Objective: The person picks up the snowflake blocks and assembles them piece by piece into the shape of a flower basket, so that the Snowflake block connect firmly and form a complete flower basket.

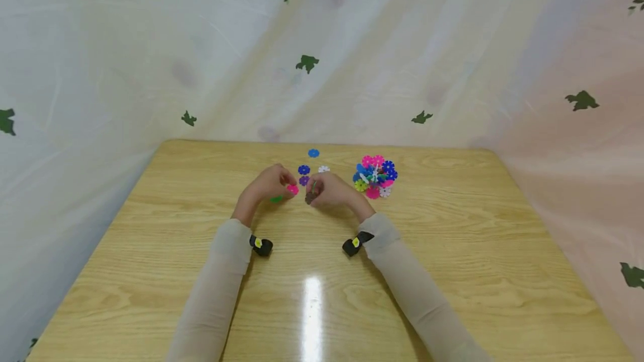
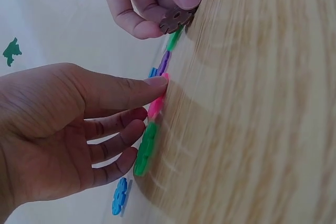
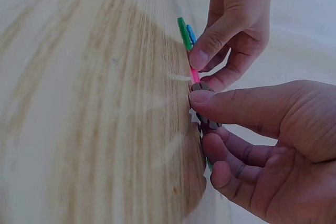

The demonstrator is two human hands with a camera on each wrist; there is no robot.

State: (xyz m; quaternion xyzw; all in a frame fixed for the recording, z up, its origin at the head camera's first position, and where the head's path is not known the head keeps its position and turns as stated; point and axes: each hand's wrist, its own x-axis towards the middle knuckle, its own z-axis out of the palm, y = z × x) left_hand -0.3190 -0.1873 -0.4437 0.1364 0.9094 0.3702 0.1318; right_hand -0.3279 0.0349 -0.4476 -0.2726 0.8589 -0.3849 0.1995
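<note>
My left hand (image 1: pixel 269 184) pinches a pink flower-shaped plastic disc (image 1: pixel 293 189) between thumb and fingers, low over the table. Just beside it lies a green disc (image 2: pixel 146 150), near the curled lower fingers in the left wrist view. My right hand (image 1: pixel 333 190) grips a brown notched disc (image 2: pixel 176 20) between thumb and fingers, tilted up from the table. A second green disc (image 2: pixel 174 39) shows close under the brown one. Beyond the hands lie a dark blue disc (image 1: pixel 304 170), a purple disc (image 1: pixel 304 181) and a white disc (image 1: pixel 324 169), partly behind the right hand.
A heap of joined or piled flower discs (image 1: pixel 374 176) in many colours sits right of my right hand. A light blue disc (image 1: pixel 314 153) lies near the back edge of the wooden table (image 1: pixel 453 239). A pale curtain (image 1: pixel 352 71) with leaf shapes hangs behind.
</note>
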